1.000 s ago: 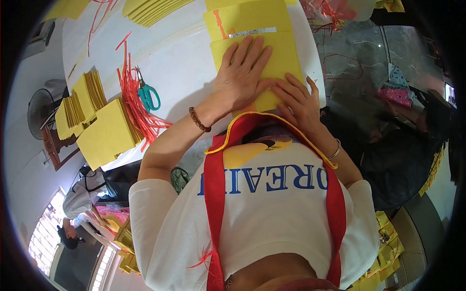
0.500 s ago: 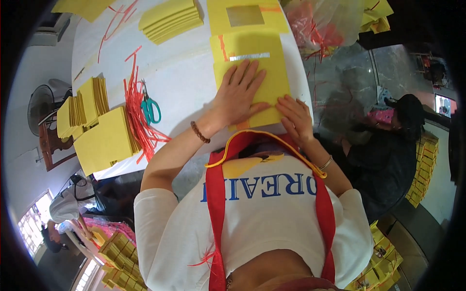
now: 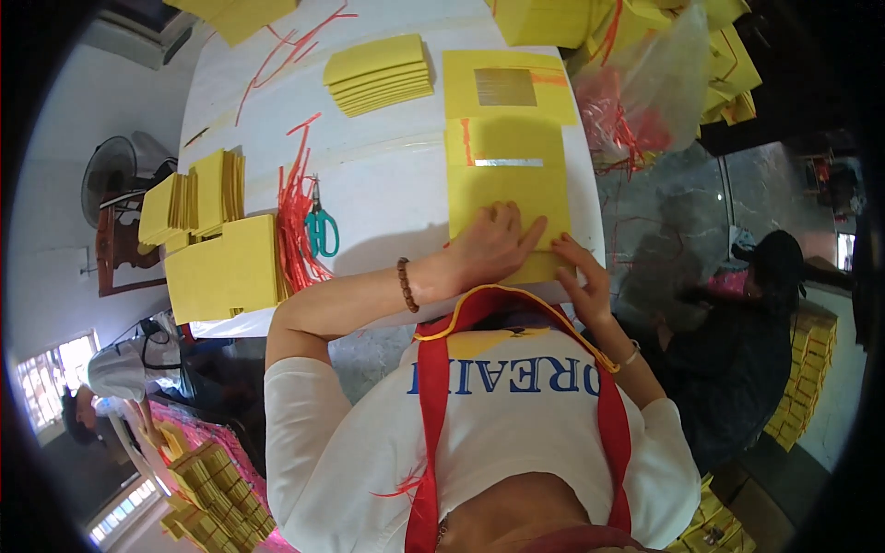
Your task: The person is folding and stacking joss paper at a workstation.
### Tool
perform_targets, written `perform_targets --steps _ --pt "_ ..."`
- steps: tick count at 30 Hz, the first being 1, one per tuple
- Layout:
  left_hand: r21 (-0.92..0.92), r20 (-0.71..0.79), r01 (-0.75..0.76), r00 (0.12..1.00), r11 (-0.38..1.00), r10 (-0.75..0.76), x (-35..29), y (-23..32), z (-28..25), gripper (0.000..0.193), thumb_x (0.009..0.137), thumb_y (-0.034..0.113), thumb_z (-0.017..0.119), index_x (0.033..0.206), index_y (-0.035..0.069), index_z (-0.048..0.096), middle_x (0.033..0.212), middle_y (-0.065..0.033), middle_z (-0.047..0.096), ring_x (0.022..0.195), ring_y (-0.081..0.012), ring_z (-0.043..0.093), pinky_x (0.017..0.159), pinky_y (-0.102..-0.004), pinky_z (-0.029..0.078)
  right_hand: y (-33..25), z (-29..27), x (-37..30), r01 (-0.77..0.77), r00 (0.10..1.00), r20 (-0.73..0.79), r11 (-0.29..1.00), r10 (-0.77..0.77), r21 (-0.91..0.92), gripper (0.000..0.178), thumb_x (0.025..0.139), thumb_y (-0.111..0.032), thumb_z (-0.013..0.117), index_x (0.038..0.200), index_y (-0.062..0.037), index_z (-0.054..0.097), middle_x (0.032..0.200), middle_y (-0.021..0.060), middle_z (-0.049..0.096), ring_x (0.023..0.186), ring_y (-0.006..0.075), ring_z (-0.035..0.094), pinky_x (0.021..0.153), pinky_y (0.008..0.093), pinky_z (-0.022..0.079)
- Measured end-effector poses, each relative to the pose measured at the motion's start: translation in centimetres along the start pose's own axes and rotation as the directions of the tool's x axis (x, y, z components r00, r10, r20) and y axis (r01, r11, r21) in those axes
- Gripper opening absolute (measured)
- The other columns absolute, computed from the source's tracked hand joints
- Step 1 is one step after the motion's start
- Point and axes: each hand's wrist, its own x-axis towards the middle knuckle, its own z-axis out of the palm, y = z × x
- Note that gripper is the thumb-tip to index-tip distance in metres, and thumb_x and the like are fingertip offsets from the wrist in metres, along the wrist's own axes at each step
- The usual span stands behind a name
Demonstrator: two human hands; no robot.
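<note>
Overhead view of a person at a white table (image 3: 387,175), both hands on a yellow paper stack (image 3: 505,189) at the near edge, right in front of the chest. Left hand (image 3: 489,249) lies flat, fingers spread, palm pressing the stack's lower part; nothing gripped. Right hand (image 3: 585,281) sits at the stack's lower right corner, fingers bent over the edge, touching paper but not clearly pinching any; can't tell if a sheet is lifted.

Step in hand looks like squaring or pressing down the stack. Next move prob. needs the left hand to hold firm while the right works the corner w/o shifting the sheets.

The stack: bright yellow rectangular sheets, a thin silver strip across the upper part and a short orange mark near the top left. Beyond it lies another yellow sheet w/ silver-gold square (image 3: 507,85). Nearby: red plastic strings (image 3: 293,230), teal-handled scissors (image 3: 321,230), more yellow bundles (image 3: 221,267) at left.
</note>
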Motion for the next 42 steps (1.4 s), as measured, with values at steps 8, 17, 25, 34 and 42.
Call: perform_targets --steps 8,17,25,34,42 --pt "-0.254 -0.01 0.062 0.998 0.965 -0.067 -0.1 -2.6 -0.9 0.042 0.076 0.015 0.053 0.115 -0.001 0.054 0.078 -0.0136 0.059 0.073 -0.0226 0.058 0.055 -0.0302 0.044 1.9 -3.4 4.4 -0.205 0.906 -0.143 0.71 0.398 0.674 0.029 0.094 -0.019 0.047 0.116 -0.001 0.053 0.103 0.0113 0.062 0.1 0.0198 0.058 0.088 0.0321 0.044" --pt "0.063 -0.357 0.371 0.875 0.927 -0.326 -1.1 -22.7 -4.6 0.053 0.072 -0.005 0.05 0.122 0.013 0.052 0.106 -0.0085 0.061 0.092 -0.0267 0.059 0.075 -0.0364 0.047 3.8 -3.6 11.1 -0.257 0.858 -0.218 0.756 0.465 0.601 0.023 0.092 -0.019 0.051 0.108 -0.004 0.058 0.095 0.0047 0.063 0.09 0.013 0.059 0.078 0.0265 0.045" --pt "0.143 -0.183 0.419 0.901 0.896 -0.392 -3.2 -28.6 3.7 0.055 0.073 -0.004 0.051 0.125 0.015 0.049 0.114 -0.0071 0.058 0.102 -0.0238 0.055 0.085 -0.0384 0.043 3.8 -2.4 21.4 -0.281 0.959 0.064 0.887 0.277 0.366 0.025 0.092 -0.017 0.05 0.111 -0.0014 0.057 0.097 0.0039 0.061 0.091 0.0114 0.058 0.079 0.0233 0.044" --pt "0.093 -0.141 0.43 0.898 0.898 -0.416 -3.0 -29.1 4.4 0.05 0.076 0.001 0.051 0.124 0.015 0.049 0.115 -0.0063 0.057 0.103 -0.0233 0.055 0.086 -0.0378 0.043 3.1 3.2 33.6 -0.185 0.889 0.434 0.982 0.149 0.043 0.04 0.089 -0.034 0.052 0.113 -0.0024 0.056 0.093 0.0002 0.059 0.085 0.0104 0.051 0.077 0.0235 0.04" --pt "0.055 0.146 0.451 0.879 0.891 -0.454 -3.9 -27.7 6.7 0.05 0.079 0.006 0.05 0.127 0.015 0.045 0.12 -0.0116 0.053 0.113 -0.026 0.049 0.091 -0.0384 0.042 1.9 11.4 38.3 -0.627 0.699 0.462 0.779 0.545 0.03 0.065 0.081 -0.054 0.051 0.13 -0.0129 0.039 0.12 0.0028 0.046 0.1 0.0176 0.046 0.081 0.0428 0.039"
